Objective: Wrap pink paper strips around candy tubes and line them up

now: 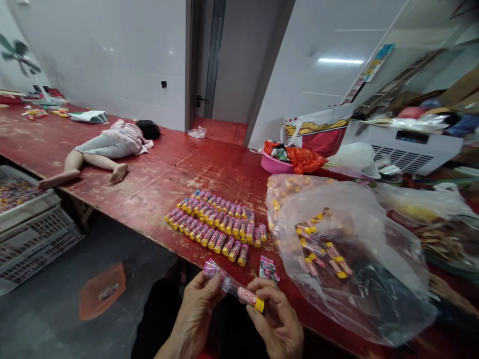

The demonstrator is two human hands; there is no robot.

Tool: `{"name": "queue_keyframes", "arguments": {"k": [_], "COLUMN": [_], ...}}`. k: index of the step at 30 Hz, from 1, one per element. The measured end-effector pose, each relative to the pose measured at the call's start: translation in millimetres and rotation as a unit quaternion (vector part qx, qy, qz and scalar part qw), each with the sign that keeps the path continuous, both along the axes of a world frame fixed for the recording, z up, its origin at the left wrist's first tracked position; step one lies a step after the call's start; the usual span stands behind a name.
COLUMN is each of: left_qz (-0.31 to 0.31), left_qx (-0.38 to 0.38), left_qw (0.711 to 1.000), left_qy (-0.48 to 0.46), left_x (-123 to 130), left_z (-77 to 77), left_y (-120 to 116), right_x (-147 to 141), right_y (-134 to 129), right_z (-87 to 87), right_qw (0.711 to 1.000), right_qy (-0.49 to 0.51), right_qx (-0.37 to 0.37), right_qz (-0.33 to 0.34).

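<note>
Above the table's front edge, my right hand [277, 314] holds a small clear tube [245, 295] with a yellow cap and a pink-and-white swirled thing inside. My left hand [200, 301] pinches a shiny pink printed wrapper [212, 268] at the tube's other end. Whether the wrapper is around the tube or only against it, I cannot tell. Beyond my hands lie several rows of pink tubes [213, 219] with yellow caps, side by side on the red table [149, 199]. Loose pink printed wrappers [267, 268] lie just past my right hand.
A large clear plastic bag [359, 199] with more yellow-capped tubes stands open on the right. Behind it are a pink basin [275, 163] and a white appliance [407, 144]. A person [119, 139] lies on the table at left. Crates [33, 244] and an orange stool [103, 291] are below.
</note>
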State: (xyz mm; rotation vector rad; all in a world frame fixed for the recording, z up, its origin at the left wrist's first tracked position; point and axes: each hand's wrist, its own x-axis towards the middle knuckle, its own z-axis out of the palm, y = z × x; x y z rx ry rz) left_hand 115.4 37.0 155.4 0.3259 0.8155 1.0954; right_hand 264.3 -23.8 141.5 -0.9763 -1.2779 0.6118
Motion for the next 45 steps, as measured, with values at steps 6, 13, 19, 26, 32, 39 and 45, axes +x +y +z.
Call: {"name": "queue_keyframes", "arguments": {"k": [6,13,19,26,32,39,45], "left_qz": [-0.014,-0.067,-0.129,-0.142,-0.146,-0.16,-0.161], "left_qx": [0.034,0.071,0.097,0.096,0.083,0.098,0.092], "left_qw": [0.999,0.995,0.987,0.985,0.985,0.982,0.982], "left_qy": [0.023,-0.012,-0.024,-0.033,-0.045,-0.03,-0.028], "left_x": [-3,0,-8,-1,-1,5,5], "left_z": [4.7,9.3,19.8,19.3,25.8,20.7,14.3], "left_y": [-6,-14,-16,-22,-21,-25,-24], "right_x": [-10,-16,-4,-4,-4,-8,-3], "right_y": [-1,5,1,-1,-7,-5,-4], "right_z": [-6.2,0.3,10.3,18.2,21.5,17.2,13.6], "right_qw": [0.986,0.973,0.984,0.961,0.945,0.931,0.934], "right_qy": [-0.138,-0.176,-0.158,-0.237,-0.29,-0.291,-0.295], "right_qx": [0.072,0.127,0.067,0.133,0.144,0.174,0.176], "right_qz": [-0.064,-0.078,0.042,-0.041,-0.046,-0.134,-0.101]}}
